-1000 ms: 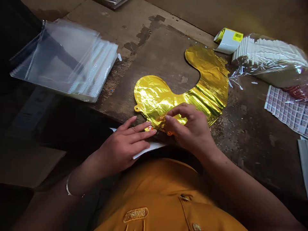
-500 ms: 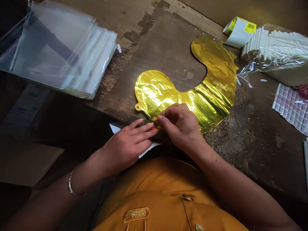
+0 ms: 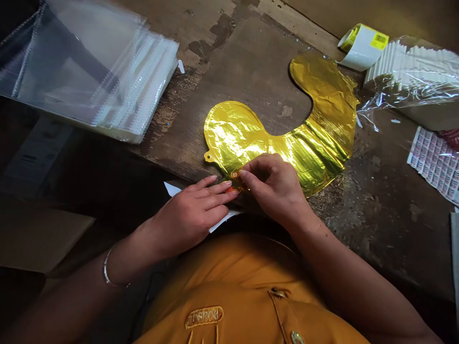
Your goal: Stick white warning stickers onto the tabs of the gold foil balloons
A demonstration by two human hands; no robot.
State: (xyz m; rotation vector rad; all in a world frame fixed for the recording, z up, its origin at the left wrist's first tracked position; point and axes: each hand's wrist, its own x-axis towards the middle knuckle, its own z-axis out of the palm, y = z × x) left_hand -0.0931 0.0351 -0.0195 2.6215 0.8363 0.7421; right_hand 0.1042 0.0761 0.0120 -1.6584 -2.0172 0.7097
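Note:
A flat, curved gold foil balloon (image 3: 322, 131) lies on the dark tabletop, with a small holed tab at its left edge. My left hand (image 3: 193, 210) is palm down at the front edge, its fingers stretched out and the tips touching the balloon's near edge beside an orange patch. At that same edge, my right hand (image 3: 279, 186) has its thumb and index finger pinched together next to a small round orange mark (image 3: 234, 175). What sits between those fingertips is hidden. Part of a white paper (image 3: 224, 221) shows under my left hand.
A stack of clear plastic sleeves (image 3: 118, 86) lies at the left. Along the right are a roll of labels (image 3: 360, 48), a plastic-wrapped bundle of white sticks (image 3: 412, 67) and a sheet of small printed stickers (image 3: 432, 157). The worn wooden table (image 3: 247, 62) ends just before my body.
The view has shifted slightly, so the things sit a little differently in it. Both hands keep nearly the same places at the balloon's near edge, the right still pinching.

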